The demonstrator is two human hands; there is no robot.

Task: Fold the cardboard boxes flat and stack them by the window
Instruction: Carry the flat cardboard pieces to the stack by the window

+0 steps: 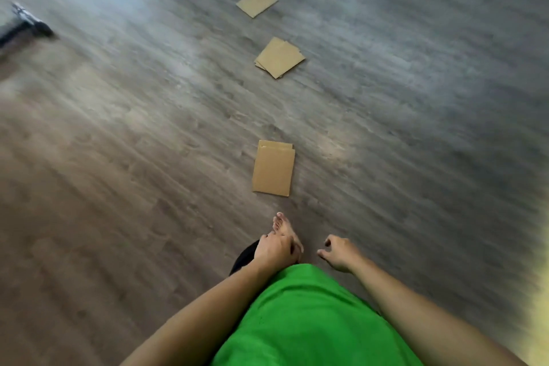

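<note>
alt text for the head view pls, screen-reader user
Three flattened cardboard boxes lie in a line on a wood floor: nearest, middle, farthest. The person's left hand and right hand hang loosely curled, holding nothing, above a bare foot.

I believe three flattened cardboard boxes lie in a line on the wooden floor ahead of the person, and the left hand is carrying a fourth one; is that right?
Not quite. The head view shows the left hand holding nothing; its fingers are loosely curled, as are those of the right hand. The rest stands: the near, middle and far flattened boxes lie in a line on the wooden floor.
</note>
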